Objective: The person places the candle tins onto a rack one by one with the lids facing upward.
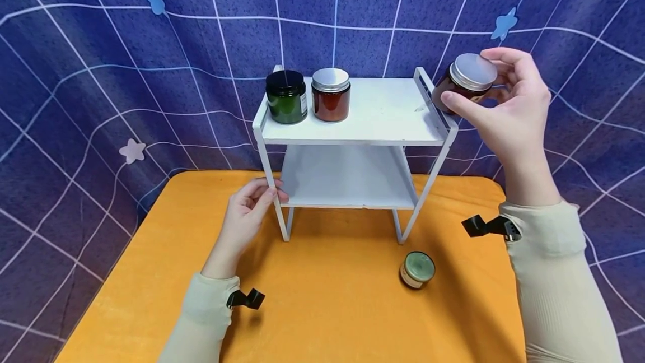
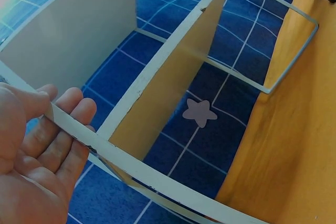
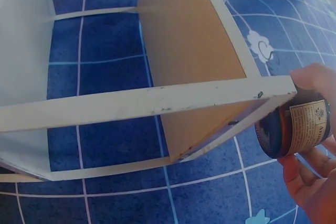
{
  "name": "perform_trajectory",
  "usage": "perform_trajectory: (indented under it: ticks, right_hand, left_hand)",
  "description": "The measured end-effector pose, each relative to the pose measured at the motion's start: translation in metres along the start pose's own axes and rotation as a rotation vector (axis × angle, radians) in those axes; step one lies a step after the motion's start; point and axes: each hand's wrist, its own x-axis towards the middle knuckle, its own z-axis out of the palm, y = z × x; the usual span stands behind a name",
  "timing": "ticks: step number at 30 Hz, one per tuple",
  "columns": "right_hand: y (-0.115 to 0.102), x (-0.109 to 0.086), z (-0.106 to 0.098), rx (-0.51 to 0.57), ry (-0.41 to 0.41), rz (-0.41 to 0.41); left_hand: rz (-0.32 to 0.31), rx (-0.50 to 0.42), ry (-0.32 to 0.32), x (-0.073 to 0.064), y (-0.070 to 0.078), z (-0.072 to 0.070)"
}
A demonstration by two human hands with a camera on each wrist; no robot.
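My right hand (image 1: 521, 102) grips an amber glass jar (image 1: 443, 91) with a silver lid, tilted, at the right end of a white two-tier shelf (image 1: 383, 108). The jar's paper label (image 3: 308, 124) shows in the right wrist view. Whether the jar touches the shelf's side rail cannot be told. My left hand (image 1: 247, 209) pinches the shelf's left front leg near the lower tier, thumb in front and fingers behind. On the top tier, at the left, a green jar (image 1: 286, 99) with a black lid stands beside another amber jar (image 1: 331, 99) with a silver lid.
A small jar with a green top (image 1: 418, 269) sits on the orange tablecloth (image 1: 332, 296), in front of the shelf's right leg. Behind the shelf hangs a blue curtain (image 1: 201, 88) with white lines and stars. Low rails edge the top tier's two ends.
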Motion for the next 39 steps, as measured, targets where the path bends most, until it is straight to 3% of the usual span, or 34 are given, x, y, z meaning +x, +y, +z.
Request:
perform_trajectory:
  ticks: [13, 24, 39]
  right_hand:
    - [-0.004, 0.011, 0.015, 0.023, -0.071, -0.031]
    - [-0.012, 0.014, 0.030, 0.022, -0.125, -0.100]
    - [-0.027, 0.019, 0.047, 0.011, -0.242, -0.057]
  left_hand:
    - [0.029, -0.006, -0.008, 0.000, -0.004, -0.001]
    - [0.016, 0.000, -0.005, 0.000, -0.003, -0.001]
    - [0.017, -0.006, 0.006, 0.001, -0.003, 0.000]
